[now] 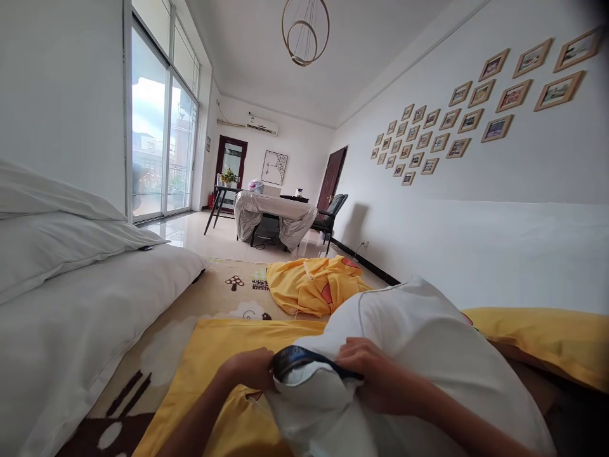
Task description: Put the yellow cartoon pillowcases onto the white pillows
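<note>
In the head view a large white pillow point(419, 343) with grey piping lies in front of me, its near end gathered between my hands. My left hand point(252, 368) grips the left side of that end, beside a dark blue band point(295, 362) with faint lettering. Closed round the other side of the band and the white fabric is my right hand point(365, 365). Some fingers of both hands are hidden by the cloth. A flat yellow cloth point(204, 362) lies under my left arm and the pillow.
White pillows point(118, 292) are stacked at left. A crumpled yellow cloth point(309, 285) lies ahead on the patterned rug point(219, 298); a yellow pillow point(547, 336) is at right. Farther off stand a covered table point(271, 203) and a dark chair point(330, 216).
</note>
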The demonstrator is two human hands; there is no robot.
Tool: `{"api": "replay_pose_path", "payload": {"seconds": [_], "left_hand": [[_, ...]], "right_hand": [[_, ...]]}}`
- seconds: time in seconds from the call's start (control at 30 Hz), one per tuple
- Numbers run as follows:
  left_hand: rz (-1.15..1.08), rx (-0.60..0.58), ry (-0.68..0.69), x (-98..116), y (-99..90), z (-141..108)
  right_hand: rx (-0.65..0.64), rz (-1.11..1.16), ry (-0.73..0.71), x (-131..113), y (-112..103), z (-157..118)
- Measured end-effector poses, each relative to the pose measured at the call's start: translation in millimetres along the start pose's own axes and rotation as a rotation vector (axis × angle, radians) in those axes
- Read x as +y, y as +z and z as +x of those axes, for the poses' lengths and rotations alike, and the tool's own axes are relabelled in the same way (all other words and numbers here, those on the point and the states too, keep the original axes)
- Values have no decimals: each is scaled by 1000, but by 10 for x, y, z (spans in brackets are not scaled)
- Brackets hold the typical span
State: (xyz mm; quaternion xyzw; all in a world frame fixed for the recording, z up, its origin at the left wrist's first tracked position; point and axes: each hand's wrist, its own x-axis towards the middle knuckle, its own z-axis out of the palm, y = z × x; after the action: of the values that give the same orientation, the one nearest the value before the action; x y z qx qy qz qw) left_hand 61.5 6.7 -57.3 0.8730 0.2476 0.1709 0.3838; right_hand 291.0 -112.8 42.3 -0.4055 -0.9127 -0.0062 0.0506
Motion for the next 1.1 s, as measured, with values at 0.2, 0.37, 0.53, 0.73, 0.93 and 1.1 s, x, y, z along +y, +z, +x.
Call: {"api": "replay_pose_path", "payload": {"seconds": [0.2,0.37,0.53,0.73,0.93,1.1], "left_hand": [[-53,175,71,277,-315,-201],[-110,106,123,526,-85,-43],[-173,-48,74,446,-20,-11],[-247,-143,105,510,-89,-78],[-491,-85,-1,542,7,-46],[-792,10,-1,550,111,-12]], "right_hand": [[14,148,112,54,461,69],[37,246,153,82,437,25],[55,289,128,68,476,-14],[89,305,101,61,493,-41],[86,336,114,11,449,-51],[99,394,154,-6,445,-55]]}}
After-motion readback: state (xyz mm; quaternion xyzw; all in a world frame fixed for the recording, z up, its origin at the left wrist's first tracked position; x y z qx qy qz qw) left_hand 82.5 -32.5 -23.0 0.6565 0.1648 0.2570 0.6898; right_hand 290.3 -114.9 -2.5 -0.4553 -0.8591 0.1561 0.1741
